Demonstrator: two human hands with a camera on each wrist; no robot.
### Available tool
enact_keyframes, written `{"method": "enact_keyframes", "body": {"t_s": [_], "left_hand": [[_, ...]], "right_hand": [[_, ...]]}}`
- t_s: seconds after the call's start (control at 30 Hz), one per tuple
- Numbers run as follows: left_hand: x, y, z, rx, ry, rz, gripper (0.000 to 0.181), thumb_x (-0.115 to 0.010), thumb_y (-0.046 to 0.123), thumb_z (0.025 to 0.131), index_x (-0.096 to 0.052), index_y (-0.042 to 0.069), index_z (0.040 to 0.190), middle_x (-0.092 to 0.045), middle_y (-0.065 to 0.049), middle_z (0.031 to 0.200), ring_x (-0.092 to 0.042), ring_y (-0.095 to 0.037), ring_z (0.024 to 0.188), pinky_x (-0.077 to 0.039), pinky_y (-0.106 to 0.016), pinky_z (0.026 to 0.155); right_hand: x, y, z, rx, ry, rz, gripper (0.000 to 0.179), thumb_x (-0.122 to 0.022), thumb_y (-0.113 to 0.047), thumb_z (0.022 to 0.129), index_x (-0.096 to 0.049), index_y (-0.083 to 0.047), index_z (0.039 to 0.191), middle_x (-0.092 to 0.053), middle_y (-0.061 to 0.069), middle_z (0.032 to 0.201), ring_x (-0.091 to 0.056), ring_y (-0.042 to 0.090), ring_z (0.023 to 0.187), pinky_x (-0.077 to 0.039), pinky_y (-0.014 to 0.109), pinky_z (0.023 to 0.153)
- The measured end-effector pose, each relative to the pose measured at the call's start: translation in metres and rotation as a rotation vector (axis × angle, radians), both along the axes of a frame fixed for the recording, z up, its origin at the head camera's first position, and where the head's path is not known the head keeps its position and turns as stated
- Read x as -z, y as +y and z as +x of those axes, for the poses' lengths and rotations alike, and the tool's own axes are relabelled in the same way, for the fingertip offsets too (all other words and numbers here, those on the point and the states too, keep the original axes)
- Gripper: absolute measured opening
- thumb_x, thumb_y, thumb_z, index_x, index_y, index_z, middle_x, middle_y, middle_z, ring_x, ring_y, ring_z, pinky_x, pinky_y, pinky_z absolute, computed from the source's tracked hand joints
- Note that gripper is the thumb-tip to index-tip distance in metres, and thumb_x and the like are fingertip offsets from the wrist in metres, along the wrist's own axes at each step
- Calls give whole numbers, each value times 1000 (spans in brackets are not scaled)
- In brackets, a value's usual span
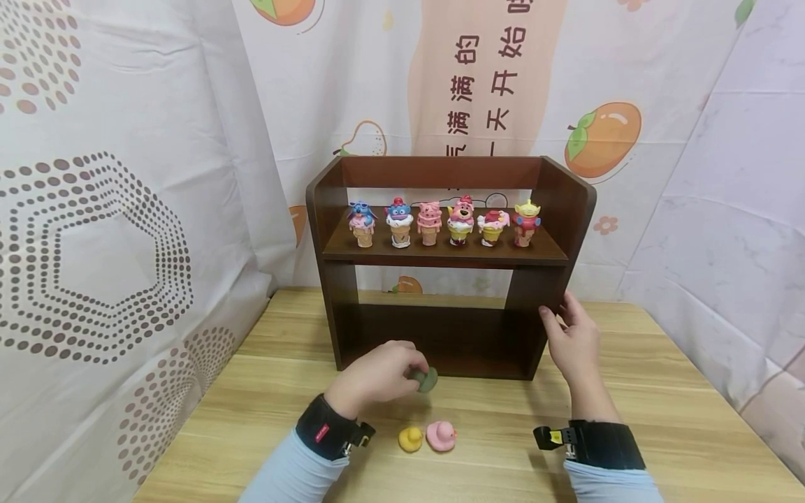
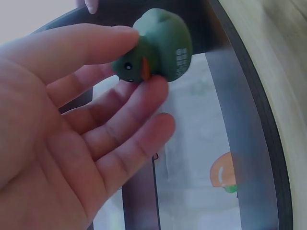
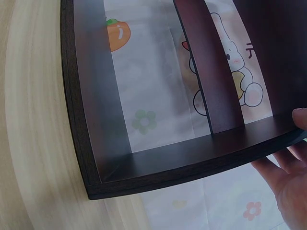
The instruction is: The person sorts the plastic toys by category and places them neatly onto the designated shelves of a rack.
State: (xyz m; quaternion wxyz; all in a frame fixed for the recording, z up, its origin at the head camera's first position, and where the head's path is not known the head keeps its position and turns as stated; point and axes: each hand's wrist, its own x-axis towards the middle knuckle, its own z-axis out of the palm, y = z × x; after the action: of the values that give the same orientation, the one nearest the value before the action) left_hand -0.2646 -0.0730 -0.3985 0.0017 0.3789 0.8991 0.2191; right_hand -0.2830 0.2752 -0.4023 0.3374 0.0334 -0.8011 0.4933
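A green toy duck (image 2: pixel 165 45) with an orange beak is pinched between the thumb and fingers of my left hand (image 1: pixel 385 372). In the head view this duck is just before the lower front edge of a dark brown two-tier shelf (image 1: pixel 434 260). My right hand (image 1: pixel 574 340) grips the shelf's right side panel, thumb on the inner side and fingers around the outside, as the right wrist view shows. On the table in front of the shelf sit a yellow duck (image 1: pixel 411 439) and a pink duck (image 1: pixel 441 436), side by side.
Several ice-cream-cone figurines (image 1: pixel 429 223) stand in a row on the upper tier. The shelf stands on a light wood table (image 1: pixel 503 419). Behind it hangs a white printed curtain (image 1: pixel 377 84), with another patterned cloth (image 1: pixel 113 209) at the left.
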Motion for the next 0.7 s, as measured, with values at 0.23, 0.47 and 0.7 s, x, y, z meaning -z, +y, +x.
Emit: {"method": "enact_keyframes", "body": {"t_s": [0.23,0.47,0.7], "left_hand": [[-2,-1,0,-11,5,124,15,-75,11,88,-76,17,102,-60,10,93,-57,-10,84,-50,-19,71],[-6,0,0,-22,26,229,16,-77,11,88,-76,13,104,-62,8,93,-58,-9,81,-51,-19,70],[-8,1,-1,-65,10,339,15,-78,14,89,-76,13,105,-64,7,94,-62,-7,82,-54,-21,71]], "right_hand": [[0,0,0,-3,7,-1,46,-68,-11,98,-58,-11,144,-65,13,134,-60,33,124,-49,11,85],[0,0,-1,4,-1,-8,47,-68,-10,98,-58,-11,144,-64,15,134,-60,34,123,-49,11,83],[0,0,-2,-6,15,-8,47,-69,-9,98,-59,-11,144,-65,13,133,-61,31,123,-49,11,84]]}}
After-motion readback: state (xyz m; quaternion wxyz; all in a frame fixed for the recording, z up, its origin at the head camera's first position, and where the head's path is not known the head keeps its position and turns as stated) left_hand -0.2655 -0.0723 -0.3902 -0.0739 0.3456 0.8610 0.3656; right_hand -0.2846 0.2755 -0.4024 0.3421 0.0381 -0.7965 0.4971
